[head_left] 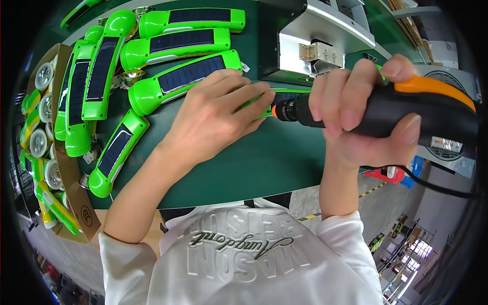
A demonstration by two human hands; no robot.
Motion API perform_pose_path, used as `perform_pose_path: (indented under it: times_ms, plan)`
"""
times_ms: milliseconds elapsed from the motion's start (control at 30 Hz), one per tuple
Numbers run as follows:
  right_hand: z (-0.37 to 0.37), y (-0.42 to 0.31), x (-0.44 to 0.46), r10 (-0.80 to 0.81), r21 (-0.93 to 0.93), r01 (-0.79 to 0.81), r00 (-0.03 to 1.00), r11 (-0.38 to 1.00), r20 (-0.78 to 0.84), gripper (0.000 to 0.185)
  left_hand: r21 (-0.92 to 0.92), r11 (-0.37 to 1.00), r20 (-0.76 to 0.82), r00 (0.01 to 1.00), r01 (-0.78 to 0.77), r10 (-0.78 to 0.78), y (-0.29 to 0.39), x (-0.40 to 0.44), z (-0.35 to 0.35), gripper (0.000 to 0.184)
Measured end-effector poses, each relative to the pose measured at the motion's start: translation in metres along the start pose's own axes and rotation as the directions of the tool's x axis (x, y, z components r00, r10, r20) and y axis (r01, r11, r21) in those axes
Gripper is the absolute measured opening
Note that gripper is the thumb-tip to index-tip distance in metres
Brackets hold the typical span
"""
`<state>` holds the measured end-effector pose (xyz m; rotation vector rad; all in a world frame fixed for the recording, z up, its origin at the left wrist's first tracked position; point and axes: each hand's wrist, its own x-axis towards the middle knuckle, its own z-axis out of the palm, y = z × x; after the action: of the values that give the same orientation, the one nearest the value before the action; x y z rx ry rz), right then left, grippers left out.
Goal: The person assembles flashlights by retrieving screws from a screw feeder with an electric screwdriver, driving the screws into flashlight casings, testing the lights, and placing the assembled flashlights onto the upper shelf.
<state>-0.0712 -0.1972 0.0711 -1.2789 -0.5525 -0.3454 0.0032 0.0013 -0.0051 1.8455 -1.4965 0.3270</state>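
Note:
My right hand [361,107] is wrapped round a black and orange electric screwdriver [427,109], held nearly level with its tip pointing left. The orange-ringed tip [276,111] meets the end of a green casing [263,112] with a dark panel. My left hand [216,114] has its fingers bent over that same casing and holds it; part of the casing is hidden under the fingers. Just behind my left hand lies a green flashlight body with a solar panel [190,72]. Another green body [117,152] rests to the left of my left forearm.
More green bodies [192,17] lie at the back left of the green table [244,168]. A cardboard box [76,188] of flashlights stands at the left edge. Behind my hands is a metal fixture [295,51]. A black cable [432,187] hangs at the right.

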Motion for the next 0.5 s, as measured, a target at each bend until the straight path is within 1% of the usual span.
perform_pose_path:
  times_ms: [67,167,233,267,333,367,433,467,500]
  plan:
    - [0.000,0.002,0.000,-0.025,-0.022,0.026,0.998,0.999,0.059,0.053,-0.007,1.000,0.000,1.000,-0.001,0.001,0.000,-0.001,0.000,0.041]
    - [0.003,0.003,-0.001,-0.034,-0.047,0.038,0.996,0.998,0.079,0.048,-0.001,1.000,-0.007,1.000,0.001,-0.001,0.000,-0.001,-0.001,0.043]
    - [0.004,0.003,-0.002,-0.040,-0.049,0.042,0.998,0.998,0.042,0.047,0.007,1.000,-0.021,1.000,0.001,-0.001,0.003,-0.002,0.003,0.043]
    - [0.011,0.004,-0.004,-0.043,-0.051,0.042,0.999,0.998,-0.012,0.046,0.037,0.999,-0.020,1.000,-0.002,0.003,0.001,-0.003,0.002,0.043]
    - [0.017,0.003,-0.006,-0.040,-0.034,0.037,0.995,0.999,-0.087,0.044,0.040,0.999,-0.028,1.000,-0.007,0.008,0.000,-0.004,0.001,0.043]
    - [0.019,0.004,-0.006,-0.035,-0.017,0.034,0.996,0.999,-0.082,0.045,0.039,0.999,-0.030,0.999,-0.013,0.014,0.000,-0.005,0.000,0.042]
    - [0.024,0.004,-0.005,-0.005,0.021,0.007,0.996,1.000,-0.090,0.049,0.100,0.994,-0.047,0.998,-0.036,0.041,-0.002,-0.006,-0.001,0.040]
    - [0.027,0.003,-0.005,0.020,0.042,-0.016,0.994,0.999,-0.103,0.052,0.129,0.990,-0.036,0.998,-0.054,0.059,-0.003,-0.006,-0.003,0.043]
    - [0.030,0.004,-0.004,0.003,0.050,0.003,0.993,0.999,-0.117,0.052,0.138,0.989,-0.023,0.998,-0.049,0.053,-0.004,-0.007,-0.007,0.043]
